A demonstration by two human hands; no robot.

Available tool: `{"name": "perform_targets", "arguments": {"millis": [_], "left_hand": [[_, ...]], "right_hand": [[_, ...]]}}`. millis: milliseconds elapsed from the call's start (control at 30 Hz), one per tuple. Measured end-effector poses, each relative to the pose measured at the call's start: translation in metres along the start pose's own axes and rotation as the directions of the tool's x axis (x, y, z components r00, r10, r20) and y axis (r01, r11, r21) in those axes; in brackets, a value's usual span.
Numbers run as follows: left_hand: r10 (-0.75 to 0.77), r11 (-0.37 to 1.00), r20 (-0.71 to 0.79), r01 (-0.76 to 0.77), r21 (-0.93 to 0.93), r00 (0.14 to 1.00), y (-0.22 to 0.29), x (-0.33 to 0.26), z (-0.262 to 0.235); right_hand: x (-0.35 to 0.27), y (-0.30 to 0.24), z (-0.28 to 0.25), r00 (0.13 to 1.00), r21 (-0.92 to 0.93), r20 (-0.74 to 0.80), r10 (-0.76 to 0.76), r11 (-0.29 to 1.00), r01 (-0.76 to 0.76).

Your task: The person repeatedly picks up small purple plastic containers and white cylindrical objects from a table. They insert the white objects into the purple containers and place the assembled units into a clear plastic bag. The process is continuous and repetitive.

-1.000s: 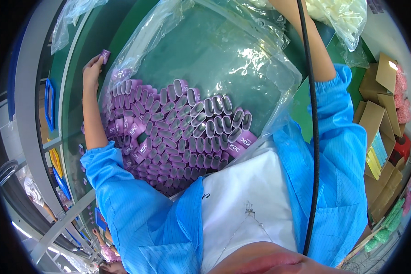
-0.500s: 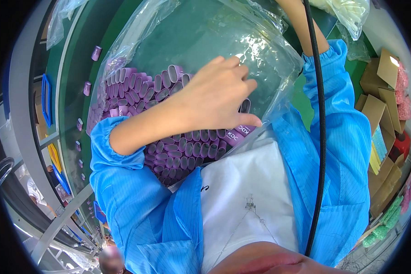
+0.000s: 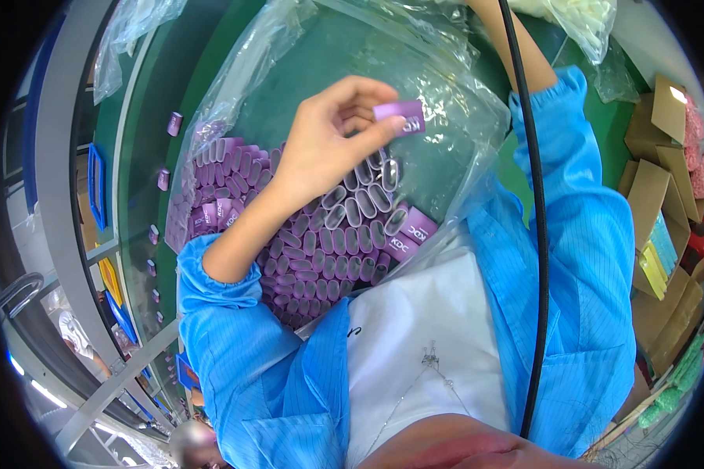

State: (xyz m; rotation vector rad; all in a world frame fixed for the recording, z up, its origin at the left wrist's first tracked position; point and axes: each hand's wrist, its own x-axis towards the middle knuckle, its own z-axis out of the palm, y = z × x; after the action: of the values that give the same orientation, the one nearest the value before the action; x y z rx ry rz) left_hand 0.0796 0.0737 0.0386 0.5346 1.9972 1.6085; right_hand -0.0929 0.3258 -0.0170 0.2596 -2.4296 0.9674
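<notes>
My left hand (image 3: 332, 137) pinches one purple oval casing (image 3: 400, 117) between thumb and fingers, raised above the plastic bag. Below and around the wrist, many more purple oval casings (image 3: 344, 242) stand packed together, most with their open ends up. Two of them, loose purple casings (image 3: 416, 227), lie on their sides at the pile's right edge, by my shirt. Past the top edge reaches my right forearm (image 3: 516, 43); the hand itself is out of the picture.
A clear plastic bag (image 3: 438, 59) spreads beneath the casings on the green surface. Along the left runs a green conveyor strip with spaced purple pieces (image 3: 163, 180). Cardboard boxes (image 3: 655, 191) stand at the right. A black cable (image 3: 541, 234) hangs down through the view.
My left hand was empty and low over the pile. It has drawn up and back a little and now holds a purple casing. More of the standing casings show beneath it.
</notes>
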Motion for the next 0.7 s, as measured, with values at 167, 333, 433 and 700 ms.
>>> {"name": "perform_targets", "arguments": {"millis": [167, 333, 433, 700], "left_hand": [[0.03, 0.973, -0.187, -0.071, -0.218, 0.982, -0.014, -0.002, -0.017], [0.183, 0.97, -0.22, -0.213, -0.119, 0.958, -0.028, 0.005, -0.017], [0.236, 0.963, -0.2, -0.257, -0.083, 0.951, -0.029, 0.005, -0.009], [0.225, 0.965, -0.166, -0.243, -0.103, 0.96, -0.029, 0.003, -0.006]], "right_hand": [[-0.059, -0.068, -0.044, 0.996, 0.402, -0.013, 0.091, 0.912, -0.078], [-0.138, -0.113, -0.052, 0.978, 0.685, 0.193, 0.073, 0.704, -0.188], [-0.16, -0.117, -0.043, 0.992, 0.675, 0.095, 0.082, 0.727, -0.125], [-0.16, -0.126, -0.051, 0.998, 0.504, 0.025, -0.057, 0.863, 0.036]]}}
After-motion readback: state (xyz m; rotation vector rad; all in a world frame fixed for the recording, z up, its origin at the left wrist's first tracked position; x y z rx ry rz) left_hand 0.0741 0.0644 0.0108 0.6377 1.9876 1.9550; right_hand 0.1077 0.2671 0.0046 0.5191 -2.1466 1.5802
